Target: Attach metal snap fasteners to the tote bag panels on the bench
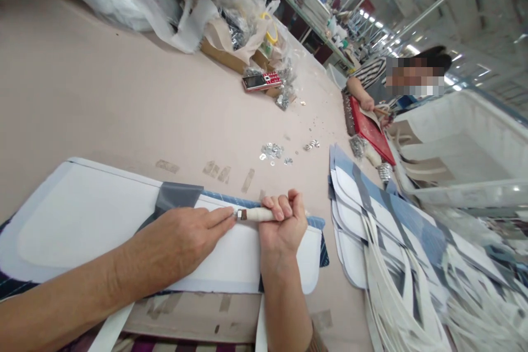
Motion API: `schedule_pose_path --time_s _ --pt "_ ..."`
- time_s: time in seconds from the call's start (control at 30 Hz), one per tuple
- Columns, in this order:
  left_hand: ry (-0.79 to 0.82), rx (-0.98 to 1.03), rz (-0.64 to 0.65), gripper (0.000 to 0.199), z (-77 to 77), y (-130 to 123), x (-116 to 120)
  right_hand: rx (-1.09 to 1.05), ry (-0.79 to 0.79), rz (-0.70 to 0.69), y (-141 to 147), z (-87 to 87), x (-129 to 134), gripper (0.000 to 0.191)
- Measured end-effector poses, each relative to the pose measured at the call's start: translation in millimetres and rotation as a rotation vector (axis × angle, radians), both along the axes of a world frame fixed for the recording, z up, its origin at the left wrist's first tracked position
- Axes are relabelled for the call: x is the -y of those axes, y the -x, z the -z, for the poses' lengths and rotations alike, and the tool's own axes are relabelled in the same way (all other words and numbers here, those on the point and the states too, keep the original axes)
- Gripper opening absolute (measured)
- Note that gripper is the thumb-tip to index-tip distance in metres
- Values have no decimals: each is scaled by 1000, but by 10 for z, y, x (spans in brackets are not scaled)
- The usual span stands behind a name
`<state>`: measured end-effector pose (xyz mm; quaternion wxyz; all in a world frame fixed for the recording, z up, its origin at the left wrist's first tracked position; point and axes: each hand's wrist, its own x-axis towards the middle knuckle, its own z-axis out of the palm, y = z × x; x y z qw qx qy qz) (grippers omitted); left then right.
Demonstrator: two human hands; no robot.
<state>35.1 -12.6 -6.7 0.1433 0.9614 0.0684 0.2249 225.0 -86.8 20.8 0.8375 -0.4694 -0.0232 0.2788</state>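
Note:
My right hand is closed around the pale handle of a small hand tool, which has a brown band and metal collar. Its tip points left and meets the fingertips of my left hand, whose straight fingers are pressed together; a tiny silver bit shows there, too small to name. Beneath both hands lies a long white panel with rounded ends, blue fabric edges and a dark grey strap across it. The tool's working end and my left thumb are hidden.
Beyond the panel lie loose metal washers. A red phone rests by plastic bags and a cardboard box. Stacked panels with white straps are at right. A co-worker works at a red tray beside a white bin.

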Motion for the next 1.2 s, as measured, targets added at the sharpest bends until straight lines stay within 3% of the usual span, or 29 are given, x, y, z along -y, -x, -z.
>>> schedule_pose_path --time_s 0.1,0.2,0.43,0.57,0.67,0.83,1.2 --pt "-104 37 14 39 -41 0 -13 -41 -25 25 16 31 3 22" --pt "-111 61 24 40 -93 -9 -24 2 -5 35 17 26 7 23" --pt "-33 44 25 37 -115 -31 -23 115 -3 10 192 -78 -74 24" --pt "27 59 6 36 -128 -33 -30 186 -68 -83 272 -132 -128 23" --pt "5 76 3 36 -139 -21 -35 131 -75 -111 154 -124 -91 21" --pt "-58 23 0 37 -132 18 -35 37 -64 -19 -81 -56 37 21" --pt "-65 17 3 39 -92 -1 -20 -76 -46 42 -18 -21 -40 19"
